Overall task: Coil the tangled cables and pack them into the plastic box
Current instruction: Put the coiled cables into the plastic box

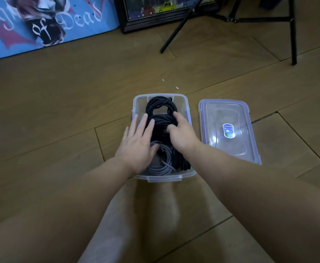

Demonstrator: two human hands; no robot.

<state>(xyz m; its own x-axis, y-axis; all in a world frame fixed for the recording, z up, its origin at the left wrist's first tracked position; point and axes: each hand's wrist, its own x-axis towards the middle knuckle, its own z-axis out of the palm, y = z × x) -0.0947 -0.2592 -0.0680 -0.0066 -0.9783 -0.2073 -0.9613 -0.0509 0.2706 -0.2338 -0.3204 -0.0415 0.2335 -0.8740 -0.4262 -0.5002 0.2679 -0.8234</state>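
A clear plastic box (185, 103) stands on the wooden floor in front of me. Inside it lie coiled black cables (159, 109) toward the far end and a coiled grey cable (162, 164) toward the near end. My left hand (136, 143) lies flat with straight fingers over the left side of the box, pressing on the cables. Over the right side of the coils sits my right hand (182, 133), fingers curled down onto the black cables. Whether those fingers grip a cable is hidden.
The box's clear lid (229, 130), blue-edged with a sticker, lies flat on the floor just right of the box. Black stand legs (293, 44) rise at the back right. A framed picture (155, 14) and a blue board (41, 25) lean at the back.
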